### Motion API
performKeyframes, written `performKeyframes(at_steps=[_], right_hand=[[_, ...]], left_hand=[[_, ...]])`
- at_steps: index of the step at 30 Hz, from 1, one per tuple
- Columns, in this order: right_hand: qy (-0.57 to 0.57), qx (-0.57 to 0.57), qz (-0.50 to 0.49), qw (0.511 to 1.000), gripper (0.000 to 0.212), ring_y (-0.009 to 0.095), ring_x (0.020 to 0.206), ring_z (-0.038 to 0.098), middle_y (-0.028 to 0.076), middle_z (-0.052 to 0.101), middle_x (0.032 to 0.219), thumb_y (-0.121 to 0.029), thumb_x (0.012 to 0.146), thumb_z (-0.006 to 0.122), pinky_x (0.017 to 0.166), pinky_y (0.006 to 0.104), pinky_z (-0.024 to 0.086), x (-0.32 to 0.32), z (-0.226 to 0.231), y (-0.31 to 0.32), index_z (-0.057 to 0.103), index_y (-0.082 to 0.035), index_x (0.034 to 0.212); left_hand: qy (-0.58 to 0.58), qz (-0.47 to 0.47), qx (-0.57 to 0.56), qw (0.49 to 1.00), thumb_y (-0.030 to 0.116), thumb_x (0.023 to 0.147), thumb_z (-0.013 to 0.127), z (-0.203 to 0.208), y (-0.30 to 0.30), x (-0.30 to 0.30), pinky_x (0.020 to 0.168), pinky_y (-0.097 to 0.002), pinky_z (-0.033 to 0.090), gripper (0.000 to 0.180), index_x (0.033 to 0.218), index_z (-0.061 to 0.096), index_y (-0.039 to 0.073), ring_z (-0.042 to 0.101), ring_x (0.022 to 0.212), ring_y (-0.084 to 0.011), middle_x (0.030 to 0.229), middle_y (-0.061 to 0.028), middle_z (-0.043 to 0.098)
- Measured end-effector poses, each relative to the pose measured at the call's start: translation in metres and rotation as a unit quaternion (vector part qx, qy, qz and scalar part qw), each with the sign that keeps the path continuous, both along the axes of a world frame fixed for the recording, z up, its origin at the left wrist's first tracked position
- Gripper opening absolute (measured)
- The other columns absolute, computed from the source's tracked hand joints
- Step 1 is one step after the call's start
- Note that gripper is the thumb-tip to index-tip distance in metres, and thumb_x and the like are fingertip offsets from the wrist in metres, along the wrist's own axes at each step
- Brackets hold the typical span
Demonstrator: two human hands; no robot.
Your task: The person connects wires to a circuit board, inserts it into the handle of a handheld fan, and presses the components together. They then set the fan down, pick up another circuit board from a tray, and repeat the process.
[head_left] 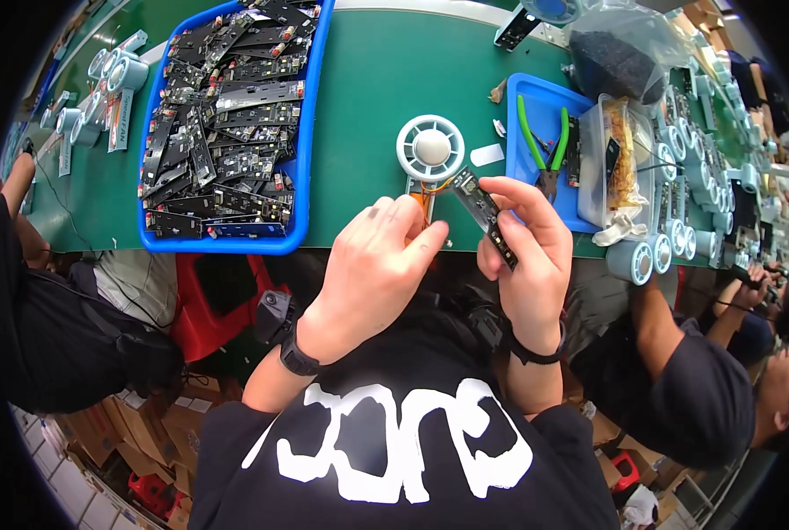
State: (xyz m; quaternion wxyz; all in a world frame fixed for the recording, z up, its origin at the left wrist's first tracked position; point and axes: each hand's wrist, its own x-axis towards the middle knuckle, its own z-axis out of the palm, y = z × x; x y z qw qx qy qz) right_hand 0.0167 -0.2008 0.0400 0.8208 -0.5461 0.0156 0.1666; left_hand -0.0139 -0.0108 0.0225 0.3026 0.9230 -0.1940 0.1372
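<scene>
The dark circuit board (485,215) was pinched between the thumb and fingers of the right hand (536,252), tilted with its component side showing, probably so that its parts could be seen. The hands were apart; the left hand (368,261) curled over the lower part of the pale-blue fan (432,148), its fingertips partly hidden, so whether they were clamped on the handle or on something smaller could not be told. Orange wires (426,200) ran from the fan toward the board's far end, which likely explained why the two were kept so near each other; whether they joined was unclear. The fan's round head lay just beyond the hands on the desk (359,88), which seemingly bore its weight. Left of the hands, a large blue tray (222,244) held many loose boards (222,115), presumably as stock within reach. Right of the hands, a small blue tray (545,93) carried green-handled pliers (560,150), grips pointing away from the person; near its right edge stood a clear container (592,163), with more fans (629,262) farther right.
</scene>
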Motion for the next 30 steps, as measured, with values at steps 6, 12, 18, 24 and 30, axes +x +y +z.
performKeyframes(at_steps=[6,12,18,24,30], right_hand=[[-0.017,-0.056,-0.026,0.998,0.036,0.008,0.075,0.059,0.007,0.065,0.102,-0.002,0.096,0.058,0.063,0.0214,0.046,-0.012,-0.018,0.008,0.055,0.002,0.131],[-0.071,-0.151,-0.023,0.986,0.041,0.008,0.073,0.056,0.009,0.067,0.101,-0.003,0.098,0.055,0.062,0.0207,0.043,-0.019,-0.029,0.011,0.051,0.0,0.138],[-0.085,-0.132,0.017,0.987,0.04,0.011,0.076,0.057,0.011,0.066,0.107,-0.005,0.099,0.055,0.067,0.0231,0.047,-0.022,-0.035,0.011,0.051,0.0,0.138],[-0.114,-0.124,0.004,0.986,0.037,0.013,0.087,0.061,0.012,0.065,0.115,-0.006,0.099,0.056,0.071,0.0245,0.049,-0.024,-0.041,0.011,0.053,0.001,0.136],[-0.149,-0.127,-0.023,0.98,0.035,0.016,0.098,0.064,0.012,0.065,0.118,0.0,0.097,0.06,0.078,0.0259,0.052,-0.032,-0.05,0.014,0.057,0.002,0.131]], left_hand=[[-0.004,0.006,-0.164,0.986,-0.006,0.075,0.075,-0.009,0.008,0.008,0.062,-0.0308,0.054,0.024,0.097,0.072,0.002,0.066,0.074,-0.0218,0.087,-0.0085,0.067],[0.026,0.014,-0.26,0.965,-0.007,0.076,0.077,-0.015,0.008,0.009,0.063,-0.0258,0.056,0.021,0.095,0.075,0.002,0.071,0.076,-0.0201,0.089,-0.0102,0.072],[0.036,0.011,-0.295,0.955,-0.007,0.075,0.078,-0.018,0.004,0.011,0.059,-0.0244,0.053,0.019,0.091,0.075,0.001,0.068,0.07,-0.0164,0.088,-0.0091,0.071],[0.06,0.038,-0.283,0.956,-0.005,0.072,0.081,-0.012,0.002,0.012,0.056,-0.0249,0.05,0.017,0.085,0.074,0.002,0.065,0.069,-0.0154,0.086,-0.0074,0.071],[0.005,0.048,-0.241,0.969,0.0,0.073,0.08,-0.014,-0.002,0.012,0.06,-0.0316,0.049,0.014,0.083,0.071,0.005,0.064,0.07,-0.0218,0.082,-0.0056,0.068]])
